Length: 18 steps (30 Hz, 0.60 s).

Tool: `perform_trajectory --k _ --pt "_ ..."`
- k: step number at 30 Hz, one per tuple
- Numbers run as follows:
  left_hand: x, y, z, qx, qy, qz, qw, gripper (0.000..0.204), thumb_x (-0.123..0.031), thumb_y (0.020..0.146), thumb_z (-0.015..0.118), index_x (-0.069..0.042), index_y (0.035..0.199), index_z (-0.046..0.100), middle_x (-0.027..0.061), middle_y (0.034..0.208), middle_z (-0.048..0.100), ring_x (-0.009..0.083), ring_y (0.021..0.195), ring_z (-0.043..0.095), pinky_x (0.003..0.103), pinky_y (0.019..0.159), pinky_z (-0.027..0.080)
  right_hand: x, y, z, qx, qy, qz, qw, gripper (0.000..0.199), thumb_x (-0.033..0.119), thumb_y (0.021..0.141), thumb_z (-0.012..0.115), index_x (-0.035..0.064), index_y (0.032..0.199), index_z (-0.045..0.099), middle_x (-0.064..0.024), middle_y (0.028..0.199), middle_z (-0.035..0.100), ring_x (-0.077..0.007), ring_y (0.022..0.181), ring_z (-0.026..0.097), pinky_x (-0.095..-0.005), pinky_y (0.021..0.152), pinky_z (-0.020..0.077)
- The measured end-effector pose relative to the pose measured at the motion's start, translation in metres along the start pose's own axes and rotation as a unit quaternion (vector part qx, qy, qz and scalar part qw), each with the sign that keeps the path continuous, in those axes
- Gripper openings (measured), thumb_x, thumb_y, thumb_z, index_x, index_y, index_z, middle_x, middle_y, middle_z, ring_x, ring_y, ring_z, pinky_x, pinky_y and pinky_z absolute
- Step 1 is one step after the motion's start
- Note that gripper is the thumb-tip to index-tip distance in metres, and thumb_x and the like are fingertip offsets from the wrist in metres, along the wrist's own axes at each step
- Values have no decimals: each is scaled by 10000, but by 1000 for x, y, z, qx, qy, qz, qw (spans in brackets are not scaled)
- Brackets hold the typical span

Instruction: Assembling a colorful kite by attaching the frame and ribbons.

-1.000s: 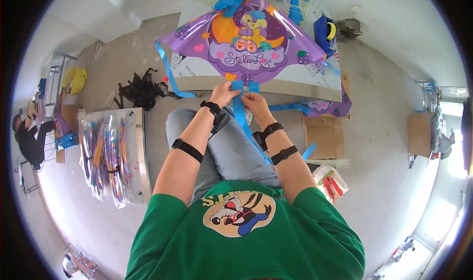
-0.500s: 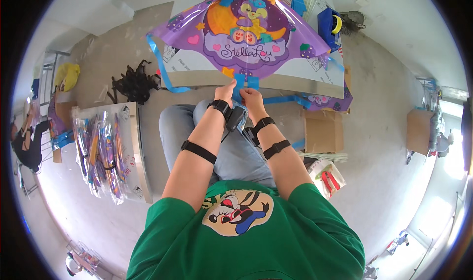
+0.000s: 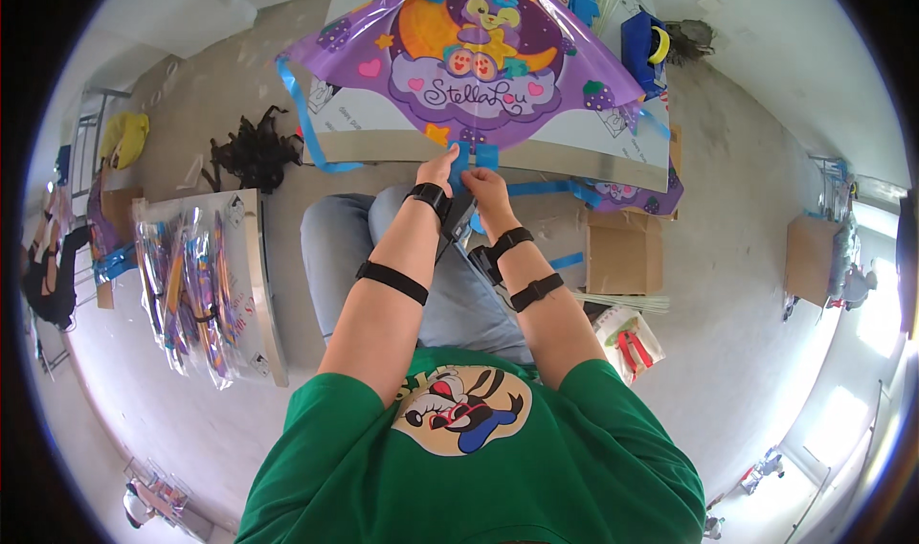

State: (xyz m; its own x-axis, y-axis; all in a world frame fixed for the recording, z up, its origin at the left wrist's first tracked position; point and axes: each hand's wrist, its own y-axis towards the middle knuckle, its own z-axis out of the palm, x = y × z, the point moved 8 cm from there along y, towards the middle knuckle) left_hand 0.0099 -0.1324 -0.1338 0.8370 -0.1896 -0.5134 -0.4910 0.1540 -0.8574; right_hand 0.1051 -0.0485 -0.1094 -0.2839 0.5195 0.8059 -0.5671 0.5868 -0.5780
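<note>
A purple kite [image 3: 383, 84] printed with a cartoon animal on a moon lies over the near edge of a table. Blue ribbon tails [image 3: 486, 155] hang from its bottom tip. My left hand [image 3: 439, 170] pinches the left blue ribbon [image 3: 460, 163] just under the tip, thumb on top. Right beside it, my right hand [image 3: 489, 195] has its fingers closed at the same ribbon, lower down. Part of the ribbon is hidden behind the hands and wrist straps. Another blue ribbon [image 3: 301, 113] curls down from the kite's left corner.
The table edge [image 3: 383, 147] runs above my knees. Left stands a board [image 3: 251, 285] bearing several packed kites [image 3: 187, 290]. Black shredded material [image 3: 253, 151] is on the floor. To the right are a cardboard box [image 3: 624, 257], a bag [image 3: 627, 341] and a blue holder with yellow tape [image 3: 643, 54].
My hands stay at the kite's tip, with the right hand slightly lower against the ribbon. The whole view has shifted slightly.
</note>
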Motion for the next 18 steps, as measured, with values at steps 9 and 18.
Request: perform_trajectory --k 9,18 --pt "14 31 -5 63 -42 6 997 763 -343 680 798 84 1219 468 190 1298 467 265 1206 428 386 964 345 1 -3 5 17 -13 2 1000 139 148 816 647 18 784 610 4 646 545 -83 551 474 -232 504 372" --pt "18 32 0 58 -50 22 997 672 -292 698 791 29 1211 498 127 1238 521 229 1153 460 346 953 338 -1 0 -3 9 -14 4 1000 153 157 820 648 27 761 594 4 630 536 -87 536 479 -235 485 374"
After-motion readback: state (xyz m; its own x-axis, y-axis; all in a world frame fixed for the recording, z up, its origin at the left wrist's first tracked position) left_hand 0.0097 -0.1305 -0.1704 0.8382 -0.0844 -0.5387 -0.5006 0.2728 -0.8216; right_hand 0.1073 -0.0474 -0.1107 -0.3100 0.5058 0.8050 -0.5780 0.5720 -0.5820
